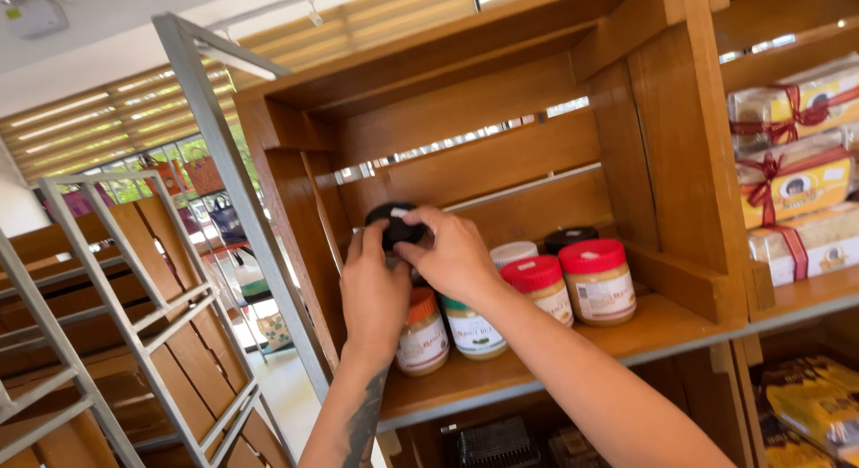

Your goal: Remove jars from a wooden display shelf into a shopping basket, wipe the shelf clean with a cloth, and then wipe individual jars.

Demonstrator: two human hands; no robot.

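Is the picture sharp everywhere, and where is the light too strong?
Head view: the slatted ceiling at upper left is overexposed by daylight; the wooden crate shelf is evenly lit; both hands, left and right, look slightly soft around the black-lidded jar; straight edges bend towards the frame borders.

The hands (416, 271) hide most of the black-lidded jar (395, 225).

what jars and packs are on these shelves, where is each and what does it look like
Black-lidded jar: held by left hand and right hand, above the front row.
Orange-lidded jar: front left, white label.
Green-lidded jar: beside it, pale label.
Two red-lidded jars: right, tan contents, white labels.
White-lidded jar and dark-lidded jar: back row.
Ribboned boxes: right shelf, clear wrap, yellow labels, red ribbons.
Yellow bags: lower right.
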